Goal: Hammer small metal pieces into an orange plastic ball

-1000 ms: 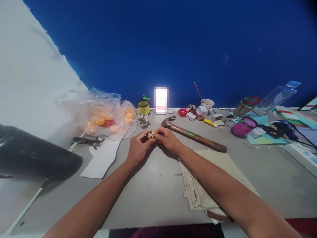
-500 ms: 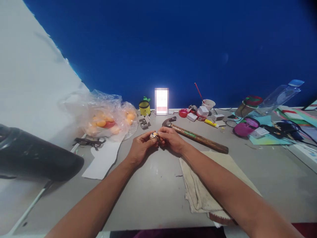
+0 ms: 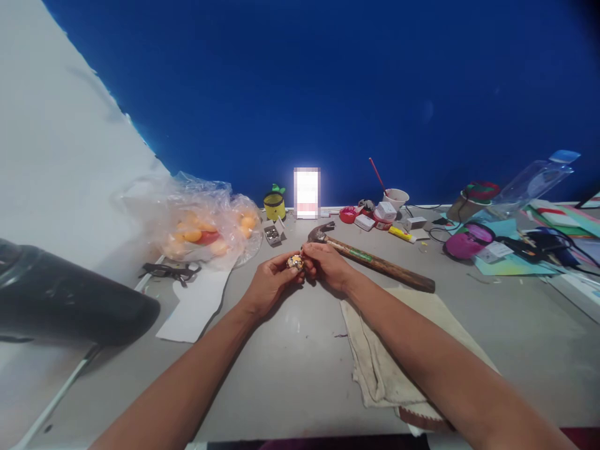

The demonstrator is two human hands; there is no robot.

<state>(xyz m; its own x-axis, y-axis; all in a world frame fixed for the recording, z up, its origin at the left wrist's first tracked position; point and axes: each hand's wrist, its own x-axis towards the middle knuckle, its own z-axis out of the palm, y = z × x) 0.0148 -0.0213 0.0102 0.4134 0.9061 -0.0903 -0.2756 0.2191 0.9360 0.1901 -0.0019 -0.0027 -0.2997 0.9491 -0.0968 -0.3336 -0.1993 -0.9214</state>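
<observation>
In the middle of the table, my left hand (image 3: 269, 280) curls round a small orange ball (image 3: 295, 261) studded with shiny silver pieces. My right hand (image 3: 325, 265) is pinched closed against the ball's right side; what lies between its fingertips is too small to make out. Just behind my hands stands a small open box (image 3: 272, 234) of shiny metal bits. A claw hammer (image 3: 375, 259) with a wooden handle lies beyond my right hand. Under my right forearm is a folded beige cloth (image 3: 375, 362).
Clear plastic bags of orange balls (image 3: 201, 228) sit at the left, with eyeglasses (image 3: 171, 270) and white paper (image 3: 192, 312) in front. A dark cylinder (image 3: 70, 297) juts in from the left. Rear right hold a paper cup (image 3: 396, 199), a yellow tube (image 3: 400, 234) and a plastic bottle (image 3: 534, 184).
The ball has turned or shifted slightly between my hands, showing more of its studded orange face. Both hands stay together in nearly the same place, and the view has shifted a little.
</observation>
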